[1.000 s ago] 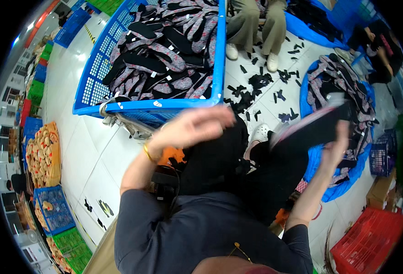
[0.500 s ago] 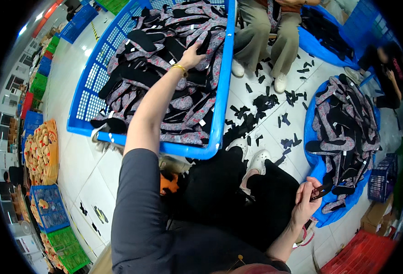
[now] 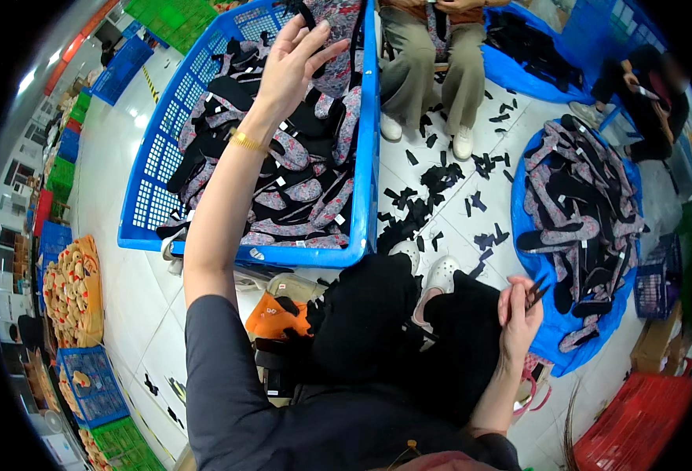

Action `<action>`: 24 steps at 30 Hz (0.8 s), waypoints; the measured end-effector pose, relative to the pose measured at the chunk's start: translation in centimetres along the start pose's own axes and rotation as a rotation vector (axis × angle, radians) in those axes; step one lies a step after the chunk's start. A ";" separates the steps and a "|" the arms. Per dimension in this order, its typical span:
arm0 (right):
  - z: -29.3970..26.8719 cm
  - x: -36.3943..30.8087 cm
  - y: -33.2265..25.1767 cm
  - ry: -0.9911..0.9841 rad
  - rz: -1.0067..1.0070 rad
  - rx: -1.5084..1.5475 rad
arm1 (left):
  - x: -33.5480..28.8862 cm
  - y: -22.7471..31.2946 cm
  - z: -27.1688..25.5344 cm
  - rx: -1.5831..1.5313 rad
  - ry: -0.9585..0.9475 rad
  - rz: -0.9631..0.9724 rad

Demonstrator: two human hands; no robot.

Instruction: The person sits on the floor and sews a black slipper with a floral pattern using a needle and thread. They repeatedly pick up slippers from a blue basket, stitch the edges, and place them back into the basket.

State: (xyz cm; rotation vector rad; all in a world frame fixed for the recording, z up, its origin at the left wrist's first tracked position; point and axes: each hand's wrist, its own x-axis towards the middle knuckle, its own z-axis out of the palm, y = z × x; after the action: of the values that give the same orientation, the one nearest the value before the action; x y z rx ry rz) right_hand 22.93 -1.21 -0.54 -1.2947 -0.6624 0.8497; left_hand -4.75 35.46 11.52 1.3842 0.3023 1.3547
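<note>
My left hand [image 3: 287, 74] is raised over the blue basket [image 3: 367, 157], a yellow band at its wrist. Its fingers are partly spread, with a black strip [image 3: 307, 12] between their tips. That strip seems to belong to a floral fabric slipper [image 3: 336, 59] lifted beside the hand; the top of it is cut off by the picture's edge. Below lie many similar floral and black slippers [image 3: 289, 149], some with small white tags. At the right, above my knee, my right hand [image 3: 521, 318] is closed around small dark thread snips [image 3: 536, 292], blades pointing up.
Black scraps [image 3: 440, 179] litter the white tiled floor. A blue sheet [image 3: 530, 259] at the right bears more slippers. Two people sit beyond, one in olive trousers [image 3: 465, 71]. An orange bag [image 3: 277, 315] is near my knees; a red crate [image 3: 628, 424] stands at lower right.
My left hand has come up out of the pile, toward the upper left, with a slipper beside it. The right hand has shifted slightly up, still holding the snips. The whole view has moved a little.
</note>
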 end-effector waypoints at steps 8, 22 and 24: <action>-0.9 -4.1 -2.9 -0.089 -0.131 0.069 | -13.8 5.6 14.7 0.290 -0.576 -0.059; -3.2 -10.9 -1.0 -0.319 0.234 0.043 | -28.9 -2.7 17.1 0.274 -0.867 -0.385; -2.9 -11.2 -0.3 -0.361 0.240 0.040 | -29.6 -1.8 16.6 0.303 -0.809 -0.437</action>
State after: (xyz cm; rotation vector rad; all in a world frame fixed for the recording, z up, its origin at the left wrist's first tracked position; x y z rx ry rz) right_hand 19.27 -12.20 -0.27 -1.2096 -0.7766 1.3065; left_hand 0.56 4.34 -1.02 1.8635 0.2425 0.3370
